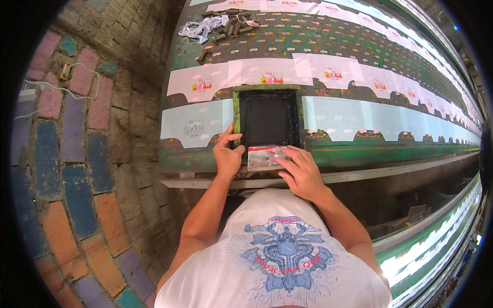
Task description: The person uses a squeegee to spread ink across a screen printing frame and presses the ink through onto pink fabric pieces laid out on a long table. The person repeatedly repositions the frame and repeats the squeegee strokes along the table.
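Note:
A screen-printing frame (236, 110) with a dark mesh lies over a row of cut fabric pieces on the long green table. My left hand (229, 150) has its fingers closed on the frame's lower left edge, the thumb pointing inward. At the near end of the frame is a squeegee (263, 160), a flat, worn, whitish block with a red strip along its far side. My right hand (304, 172) holds the squeegee's right part, fingers over its top. A pale fabric piece (177, 115) with a dark outline print lies left of the frame; an unprinted-looking one (334, 115) lies right.
Beyond the frame runs a row of white pieces (246, 69) with coloured cartoon prints. Crumpled white cloth (203, 28) and several dark cylindrical pieces (233, 26) lie at the table's far left. A rail (370, 173) follows the near edge. Another printing table (431, 251) stands at lower right.

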`<act>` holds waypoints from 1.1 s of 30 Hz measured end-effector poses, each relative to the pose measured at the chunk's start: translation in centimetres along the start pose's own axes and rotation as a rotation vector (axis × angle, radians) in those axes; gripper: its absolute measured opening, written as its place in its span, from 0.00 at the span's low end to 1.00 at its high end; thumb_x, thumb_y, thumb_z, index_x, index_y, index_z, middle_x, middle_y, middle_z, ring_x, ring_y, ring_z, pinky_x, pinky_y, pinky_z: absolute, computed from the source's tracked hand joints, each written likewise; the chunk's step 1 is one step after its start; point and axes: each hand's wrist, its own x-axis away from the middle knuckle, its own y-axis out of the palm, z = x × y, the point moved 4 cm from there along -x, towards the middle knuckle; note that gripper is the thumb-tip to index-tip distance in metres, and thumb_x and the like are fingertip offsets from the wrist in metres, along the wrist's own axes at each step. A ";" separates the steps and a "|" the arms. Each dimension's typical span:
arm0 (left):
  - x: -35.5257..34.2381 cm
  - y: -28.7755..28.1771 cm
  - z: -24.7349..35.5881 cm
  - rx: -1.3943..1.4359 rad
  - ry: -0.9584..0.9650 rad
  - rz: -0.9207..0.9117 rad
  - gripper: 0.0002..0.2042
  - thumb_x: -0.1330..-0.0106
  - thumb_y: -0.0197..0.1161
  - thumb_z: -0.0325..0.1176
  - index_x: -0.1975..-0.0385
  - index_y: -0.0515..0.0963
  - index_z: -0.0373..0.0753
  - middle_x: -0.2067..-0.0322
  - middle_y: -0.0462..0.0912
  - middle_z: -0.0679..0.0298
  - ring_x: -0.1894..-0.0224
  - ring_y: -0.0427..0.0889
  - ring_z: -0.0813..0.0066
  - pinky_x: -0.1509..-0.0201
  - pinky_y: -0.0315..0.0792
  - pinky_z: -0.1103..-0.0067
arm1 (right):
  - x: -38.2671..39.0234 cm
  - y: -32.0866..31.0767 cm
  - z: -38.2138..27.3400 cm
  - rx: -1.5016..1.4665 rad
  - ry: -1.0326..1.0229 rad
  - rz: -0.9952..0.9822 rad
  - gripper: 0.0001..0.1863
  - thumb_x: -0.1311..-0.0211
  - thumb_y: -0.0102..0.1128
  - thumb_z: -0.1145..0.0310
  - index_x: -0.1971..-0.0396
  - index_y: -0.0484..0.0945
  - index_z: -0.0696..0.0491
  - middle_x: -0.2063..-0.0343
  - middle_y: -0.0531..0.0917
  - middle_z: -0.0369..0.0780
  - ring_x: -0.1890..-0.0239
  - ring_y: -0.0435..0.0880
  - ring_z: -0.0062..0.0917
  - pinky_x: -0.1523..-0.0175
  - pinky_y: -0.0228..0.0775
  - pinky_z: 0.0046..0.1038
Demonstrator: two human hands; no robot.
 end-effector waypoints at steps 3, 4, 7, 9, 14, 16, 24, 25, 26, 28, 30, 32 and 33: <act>-0.1 0.5 -0.6 0.068 -0.015 0.004 0.20 0.43 0.68 0.08 0.52 0.90 0.33 0.18 0.73 0.46 0.19 0.76 0.59 0.17 0.70 0.67 | -1.9 1.1 -0.6 0.048 -0.070 -0.096 0.27 0.39 0.80 0.66 0.39 0.86 0.55 0.35 0.83 0.47 0.30 0.81 0.47 0.28 0.73 0.49; -0.2 0.4 -0.8 0.059 -0.023 0.007 0.20 0.43 0.68 0.08 0.52 0.90 0.33 0.18 0.73 0.46 0.19 0.76 0.59 0.18 0.70 0.68 | -2.6 1.3 -1.0 0.076 -0.086 -0.120 0.27 0.39 0.79 0.69 0.39 0.86 0.55 0.39 0.85 0.47 0.35 0.83 0.47 0.32 0.76 0.49; -0.2 0.8 -0.4 0.040 -0.059 0.004 0.19 0.43 0.68 0.10 0.55 0.90 0.36 0.20 0.77 0.46 0.19 0.75 0.57 0.14 0.65 0.65 | -2.9 2.8 0.4 0.193 -0.102 -0.249 0.22 0.36 0.74 0.73 0.41 0.87 0.55 0.45 0.87 0.45 0.40 0.85 0.43 0.35 0.77 0.47; -0.1 0.9 -0.6 0.035 -0.070 0.008 0.18 0.44 0.68 0.11 0.56 0.91 0.37 0.22 0.78 0.46 0.18 0.75 0.55 0.12 0.62 0.63 | -4.4 1.8 0.5 0.216 -0.098 -0.340 0.20 0.36 0.71 0.75 0.43 0.87 0.56 0.47 0.88 0.45 0.42 0.86 0.44 0.36 0.78 0.47; -0.2 1.1 -1.3 -0.002 -0.038 0.021 0.17 0.45 0.70 0.13 0.58 0.91 0.38 0.22 0.79 0.46 0.19 0.75 0.53 0.12 0.61 0.62 | -10.2 0.1 4.9 0.060 -0.002 -0.492 0.13 0.36 0.67 0.78 0.52 0.87 0.55 0.54 0.89 0.49 0.45 0.87 0.51 0.37 0.80 0.50; -0.4 1.2 -0.9 0.002 -0.011 0.014 0.16 0.45 0.70 0.14 0.58 0.91 0.38 0.22 0.79 0.46 0.19 0.76 0.53 0.12 0.61 0.62 | -13.0 -0.1 7.0 0.106 -0.013 -0.447 0.13 0.35 0.67 0.78 0.52 0.87 0.55 0.54 0.88 0.50 0.45 0.87 0.51 0.38 0.80 0.51; 0.0 0.9 0.2 -0.068 0.024 0.010 0.14 0.44 0.71 0.16 0.60 0.90 0.40 0.23 0.80 0.46 0.20 0.75 0.49 0.09 0.55 0.57 | -18.0 1.3 11.0 0.174 0.128 -0.303 0.28 0.36 0.62 0.83 0.37 0.87 0.51 0.48 0.89 0.48 0.41 0.87 0.49 0.34 0.79 0.49; -0.1 0.8 0.1 -0.101 0.044 0.009 0.14 0.44 0.71 0.16 0.60 0.90 0.40 0.23 0.80 0.46 0.20 0.75 0.49 0.09 0.54 0.56 | -17.6 1.5 10.4 0.239 0.104 -0.304 0.28 0.37 0.62 0.83 0.37 0.88 0.51 0.47 0.89 0.47 0.41 0.86 0.49 0.34 0.78 0.49; 0.0 0.8 -0.1 -0.134 0.060 0.001 0.14 0.44 0.71 0.16 0.60 0.90 0.40 0.23 0.80 0.46 0.20 0.75 0.49 0.09 0.52 0.55 | -16.8 1.8 9.5 0.303 0.086 -0.306 0.29 0.37 0.61 0.84 0.37 0.88 0.50 0.46 0.89 0.46 0.41 0.86 0.48 0.34 0.78 0.49; 0.1 0.9 0.0 -0.153 0.074 -0.002 0.14 0.44 0.71 0.16 0.60 0.89 0.41 0.23 0.80 0.46 0.19 0.75 0.49 0.08 0.51 0.54 | -14.9 2.6 8.3 0.373 0.049 -0.313 0.31 0.41 0.63 0.85 0.36 0.87 0.50 0.45 0.88 0.43 0.43 0.84 0.45 0.35 0.75 0.47; 0.2 0.8 0.3 -0.162 0.087 -0.005 0.14 0.44 0.71 0.15 0.60 0.89 0.41 0.23 0.80 0.46 0.19 0.74 0.49 0.08 0.50 0.53 | -13.0 2.9 6.5 0.349 0.026 -0.306 0.32 0.43 0.64 0.85 0.37 0.87 0.52 0.45 0.88 0.43 0.44 0.84 0.44 0.38 0.74 0.46; 0.3 0.9 0.4 -0.158 0.102 -0.003 0.15 0.45 0.71 0.15 0.60 0.89 0.41 0.23 0.80 0.45 0.19 0.74 0.49 0.08 0.50 0.53 | -10.9 3.2 4.6 0.340 0.005 -0.303 0.33 0.46 0.67 0.85 0.37 0.87 0.53 0.46 0.88 0.42 0.45 0.83 0.43 0.39 0.72 0.45; 0.2 0.9 0.5 -0.158 0.097 -0.003 0.15 0.45 0.72 0.15 0.60 0.89 0.41 0.23 0.80 0.45 0.20 0.74 0.49 0.08 0.50 0.53 | -10.1 3.1 3.6 0.331 0.004 -0.311 0.32 0.47 0.67 0.85 0.38 0.87 0.54 0.45 0.88 0.43 0.45 0.83 0.43 0.39 0.73 0.45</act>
